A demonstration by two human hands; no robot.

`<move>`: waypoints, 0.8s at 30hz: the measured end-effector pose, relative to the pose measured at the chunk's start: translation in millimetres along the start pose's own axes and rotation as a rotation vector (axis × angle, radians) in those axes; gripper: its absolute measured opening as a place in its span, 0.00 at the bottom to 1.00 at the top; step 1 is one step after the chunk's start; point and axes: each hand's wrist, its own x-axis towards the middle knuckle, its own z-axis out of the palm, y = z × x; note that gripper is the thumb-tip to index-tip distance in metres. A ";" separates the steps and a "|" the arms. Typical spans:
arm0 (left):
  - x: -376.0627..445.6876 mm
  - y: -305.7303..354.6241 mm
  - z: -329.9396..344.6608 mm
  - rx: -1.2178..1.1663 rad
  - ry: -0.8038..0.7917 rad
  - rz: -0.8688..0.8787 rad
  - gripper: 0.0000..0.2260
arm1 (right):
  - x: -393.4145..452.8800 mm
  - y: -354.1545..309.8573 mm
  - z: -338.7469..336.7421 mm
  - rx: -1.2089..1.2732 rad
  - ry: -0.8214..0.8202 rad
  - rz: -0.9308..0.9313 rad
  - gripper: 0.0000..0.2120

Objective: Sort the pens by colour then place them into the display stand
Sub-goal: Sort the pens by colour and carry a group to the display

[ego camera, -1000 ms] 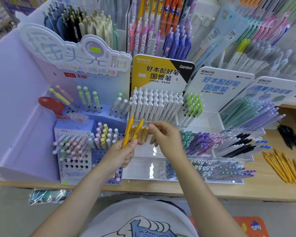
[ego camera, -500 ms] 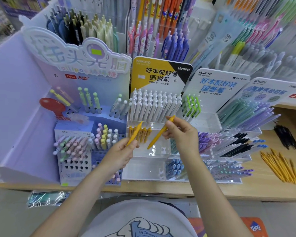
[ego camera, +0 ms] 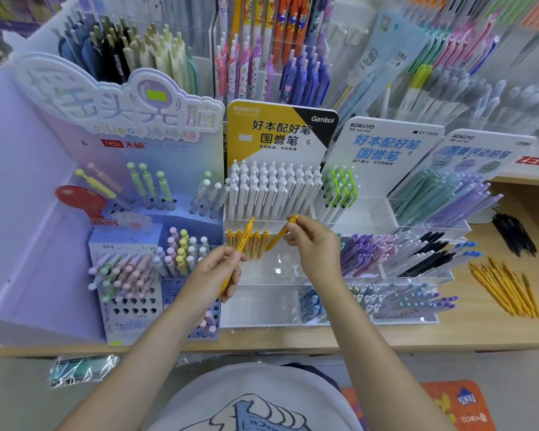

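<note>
Stand behind; yellow pen between right fingers

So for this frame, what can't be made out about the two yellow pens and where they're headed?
- Head view: the left hand covers its yellow pen's lower half.
- Right hand hides its pen's clicker end.
- Clear compartment glare hides any slots.
- Loose yellow pens are too blurred to count.

Left hand grips one yellow pen, tilted. Right hand pinches a second yellow pen over the clear display stand. Loose yellow pens lie on the wooden counter.
</note>
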 end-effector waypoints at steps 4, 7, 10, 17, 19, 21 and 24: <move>0.3 -0.9 -0.5 -0.009 -0.001 -0.006 0.09 | 0.7 7.5 -0.9 -0.097 -0.016 -0.049 0.06; 1.2 -0.6 -0.3 -0.016 -0.006 -0.011 0.09 | -1.2 14.2 2.0 -0.131 -0.048 -0.040 0.05; 2.7 -0.6 0.6 -0.029 -0.003 -0.012 0.09 | -1.0 18.0 9.2 -0.156 -0.074 -0.018 0.04; 4.4 -0.7 4.4 -0.032 -0.003 -0.013 0.10 | 1.9 20.9 18.7 -0.310 -0.142 -0.144 0.05; 4.1 -0.2 5.2 -0.034 -0.004 -0.011 0.10 | 0.0 22.8 17.9 -0.324 -0.155 -0.120 0.05; 3.7 0.8 5.8 -0.040 -0.007 -0.009 0.10 | -3.4 20.0 14.6 -0.284 -0.121 -0.058 0.08; 4.8 4.0 7.4 -0.024 -0.022 -0.002 0.09 | -11.2 1.1 6.1 -0.103 -0.063 0.036 0.06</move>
